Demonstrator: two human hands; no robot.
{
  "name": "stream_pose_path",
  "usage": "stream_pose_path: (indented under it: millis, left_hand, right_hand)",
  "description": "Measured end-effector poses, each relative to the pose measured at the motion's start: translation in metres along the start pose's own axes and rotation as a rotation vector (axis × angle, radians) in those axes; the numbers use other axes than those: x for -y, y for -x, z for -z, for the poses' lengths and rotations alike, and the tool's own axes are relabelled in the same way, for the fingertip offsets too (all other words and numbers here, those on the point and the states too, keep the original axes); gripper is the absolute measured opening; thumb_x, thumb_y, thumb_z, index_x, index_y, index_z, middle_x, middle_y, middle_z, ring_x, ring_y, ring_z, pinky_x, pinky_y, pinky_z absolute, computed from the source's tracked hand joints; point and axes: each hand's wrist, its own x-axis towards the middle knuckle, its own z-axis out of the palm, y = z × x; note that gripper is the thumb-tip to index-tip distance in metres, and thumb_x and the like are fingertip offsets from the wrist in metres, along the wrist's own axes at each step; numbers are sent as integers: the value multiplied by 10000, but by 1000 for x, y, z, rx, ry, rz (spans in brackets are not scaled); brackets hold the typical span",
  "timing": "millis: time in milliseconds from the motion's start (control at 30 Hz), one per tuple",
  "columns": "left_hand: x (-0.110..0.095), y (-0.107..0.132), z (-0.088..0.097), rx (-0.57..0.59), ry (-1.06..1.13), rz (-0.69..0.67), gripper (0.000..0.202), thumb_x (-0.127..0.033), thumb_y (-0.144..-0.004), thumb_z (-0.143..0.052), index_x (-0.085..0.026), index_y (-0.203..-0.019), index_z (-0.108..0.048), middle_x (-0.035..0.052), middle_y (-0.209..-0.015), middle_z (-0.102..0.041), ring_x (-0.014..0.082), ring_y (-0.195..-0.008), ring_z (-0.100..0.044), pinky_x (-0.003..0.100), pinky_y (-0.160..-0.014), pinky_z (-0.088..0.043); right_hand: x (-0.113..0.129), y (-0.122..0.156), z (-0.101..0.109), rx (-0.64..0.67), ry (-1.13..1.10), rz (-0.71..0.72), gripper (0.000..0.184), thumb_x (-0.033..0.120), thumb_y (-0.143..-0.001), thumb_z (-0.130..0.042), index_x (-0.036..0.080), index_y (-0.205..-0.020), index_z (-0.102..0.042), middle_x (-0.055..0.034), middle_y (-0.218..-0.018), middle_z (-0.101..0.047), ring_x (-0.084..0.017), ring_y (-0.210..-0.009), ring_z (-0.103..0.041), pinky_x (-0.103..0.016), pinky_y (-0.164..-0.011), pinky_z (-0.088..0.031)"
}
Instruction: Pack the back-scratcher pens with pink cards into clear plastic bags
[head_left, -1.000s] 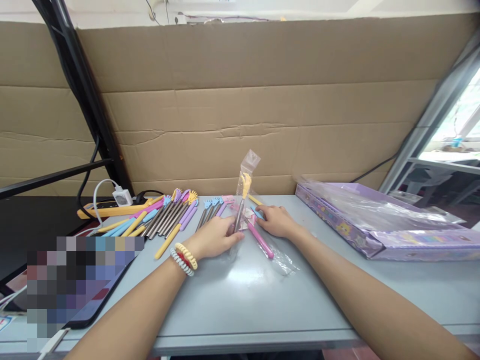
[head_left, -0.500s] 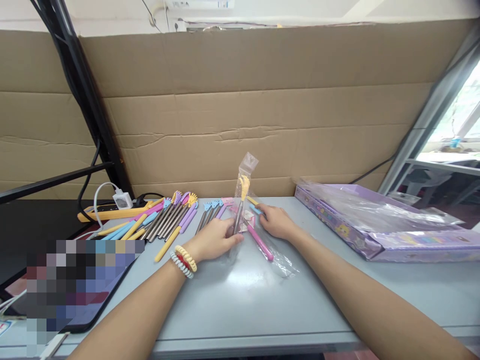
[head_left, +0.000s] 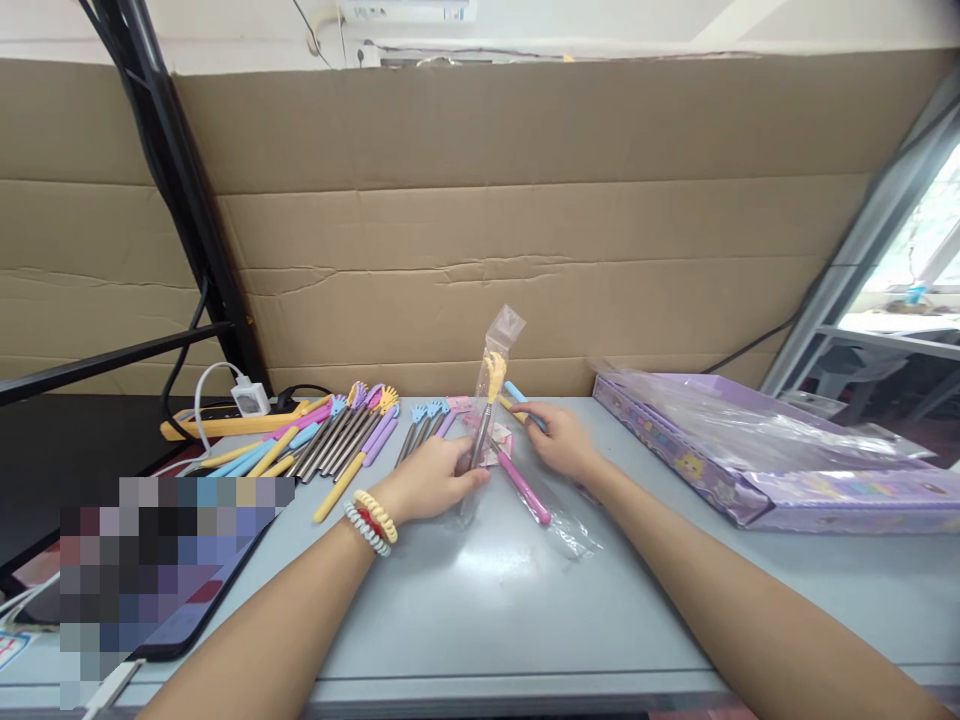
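Note:
Closed round a back scratcher (head_left: 486, 420) in a clear plastic sleeve is my left hand (head_left: 439, 480). Its yellow hand-shaped head points up and its metal shaft slants down past my thumb. My right hand (head_left: 564, 440) is closed on a blue back scratcher (head_left: 514, 392), whose handle sticks out beyond the fingers; the rest is hidden. A yellow handle (head_left: 508, 405) lies against those fingers. Between my hands lies a bagged back scratcher with a pink handle (head_left: 525, 490), over a small pink-and-white card (head_left: 504, 445).
Several back scratchers (head_left: 341, 445) with metal shafts lie in a row at left. A purple box (head_left: 682, 470) holding clear plastic sleeves (head_left: 757, 415) stands at right. A phone (head_left: 195, 600), partly blurred out, rests front left near a white charger (head_left: 250, 397). Cardboard (head_left: 525, 230) backs the table.
My right hand has shifted slightly right, and more of the blue handle now shows beyond its fingers. My left hand keeps the bagged back scratcher in nearly the same place.

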Motion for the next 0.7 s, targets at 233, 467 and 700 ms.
stream_pose_path:
  millis: [233,467,700]
  left_hand:
    - [0,0,0,7,-9,0,253,-429,-822,-440,-192,-759,-504,-8,-639,-551,147,-583,-501,253,-530,-328]
    - [-2,1,1,13,-43,7,269,-439,-824,-426,-191,-756,-503,-2,-629,-547,157,-592,-517,260,-524,-328]
    - [1,1,1,40,-85,2,280,-452,-819,-425,-190,-769,-511,14,-666,-574,170,-608,-525,269,-539,-339]
  right_hand:
    - [2,3,0,22,-130,-32,358,421,-856,-384,192,-1016,-608,-40,-960,-666,-197,-822,-581,-311,-772,-416]
    - [-1,3,-2,128,-107,-7,431,411,-893,-297,166,-961,-645,-22,-711,-627,-172,-682,-558,-281,-663,-414]
    - [-3,3,-4,121,-62,-10,461,263,-868,-323,182,-1315,-403,-47,-874,-650,-190,-793,-581,-318,-752,-429]
